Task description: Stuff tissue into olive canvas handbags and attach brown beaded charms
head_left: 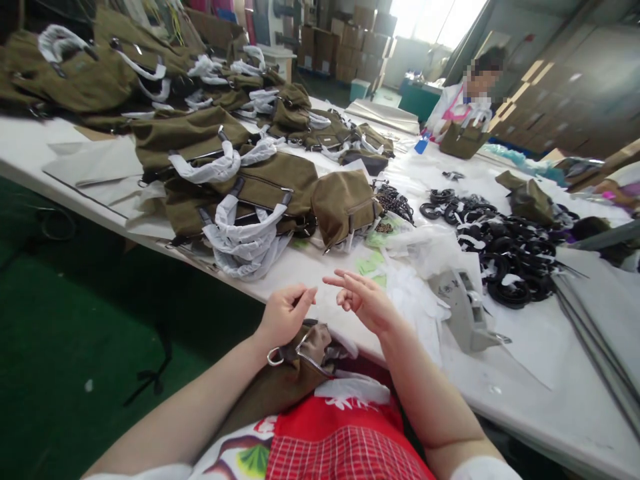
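My left hand (286,312) is raised over the near edge of the table, its fingers curled and the thumb pressed against them; anything inside is too small or hidden to make out. Facing it, a short gap away, my right hand (364,301) has its fingers stretched out and apart. Below both hands, an olive fabric bag (280,393) rests against my lap, its zipper partly open and a metal D-ring on one side. Beyond my hands lie an olive bag with white-wrapped handles (270,177) and a smaller olive bag (345,207).
More olive bags (200,133) are heaped to the left on the white table (505,363). At right lie a tape dispenser (463,310), coiled black straps (515,260) and dark chains (395,200). Across the table a person (457,103) handles another bag.
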### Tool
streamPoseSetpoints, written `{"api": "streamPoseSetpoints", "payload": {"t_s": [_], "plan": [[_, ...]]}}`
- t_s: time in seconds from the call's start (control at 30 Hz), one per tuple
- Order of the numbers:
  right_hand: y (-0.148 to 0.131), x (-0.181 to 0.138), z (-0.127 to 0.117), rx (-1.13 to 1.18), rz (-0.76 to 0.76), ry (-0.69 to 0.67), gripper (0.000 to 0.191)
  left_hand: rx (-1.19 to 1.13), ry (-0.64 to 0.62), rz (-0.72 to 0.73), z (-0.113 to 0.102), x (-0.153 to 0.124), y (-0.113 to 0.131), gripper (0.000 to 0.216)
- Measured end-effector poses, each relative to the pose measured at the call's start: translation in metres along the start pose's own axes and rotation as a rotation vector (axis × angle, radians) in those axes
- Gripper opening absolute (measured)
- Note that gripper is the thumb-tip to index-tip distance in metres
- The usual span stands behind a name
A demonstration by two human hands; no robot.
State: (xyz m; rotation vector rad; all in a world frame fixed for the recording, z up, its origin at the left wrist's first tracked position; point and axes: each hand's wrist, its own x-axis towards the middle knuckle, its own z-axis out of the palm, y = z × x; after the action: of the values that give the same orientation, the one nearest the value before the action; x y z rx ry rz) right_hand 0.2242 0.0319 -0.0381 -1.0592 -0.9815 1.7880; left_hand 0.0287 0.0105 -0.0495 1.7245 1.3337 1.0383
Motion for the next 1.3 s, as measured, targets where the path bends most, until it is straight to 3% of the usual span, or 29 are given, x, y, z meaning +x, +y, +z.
{"api": "streamPoseSetpoints", "payload": {"t_s": [0.07,0.17,0.37,0.5,0.67,0.9,1.0,1.13,1.3], "plan": [[0.003,0.007,0.008,0.108,-0.059,0.074,0.039,0.019,-0.051,0.019,-0.001,-0.001,-0.001,0.039],[0.004,0.012,0.007,0.092,-0.164,0.207,0.034,0.051,-0.149,0.019,-0.003,-0.004,-0.002,0.041],[-0.002,-0.005,-0.002,-0.288,-0.414,0.341,0.033,0.18,-0.366,-0.022,-0.011,-0.01,-0.006,0.036],[0.001,-0.032,0.0,-0.629,-0.361,0.335,0.036,0.286,-0.523,0.004,-0.017,-0.011,-0.004,0.036],[0.014,-0.059,0.009,-0.967,-0.23,0.232,0.029,0.179,-0.692,0.057,-0.012,-0.009,-0.002,0.018],[0.022,-0.077,0.018,-1.036,-0.184,0.11,0.026,0.012,-0.719,-0.146,-0.008,-0.009,-0.005,0.014],[0.025,-0.078,0.021,-1.058,-0.189,0.1,0.025,0.033,-0.728,-0.14,-0.009,-0.009,-0.004,0.012],[0.026,-0.076,0.024,-1.04,-0.182,0.083,0.025,0.053,-0.576,-0.12,-0.007,-0.01,-0.008,0.018],[0.029,-0.074,0.023,-1.029,-0.172,0.008,0.024,-0.234,-0.532,-0.425,-0.005,-0.013,-0.019,0.037]]}}
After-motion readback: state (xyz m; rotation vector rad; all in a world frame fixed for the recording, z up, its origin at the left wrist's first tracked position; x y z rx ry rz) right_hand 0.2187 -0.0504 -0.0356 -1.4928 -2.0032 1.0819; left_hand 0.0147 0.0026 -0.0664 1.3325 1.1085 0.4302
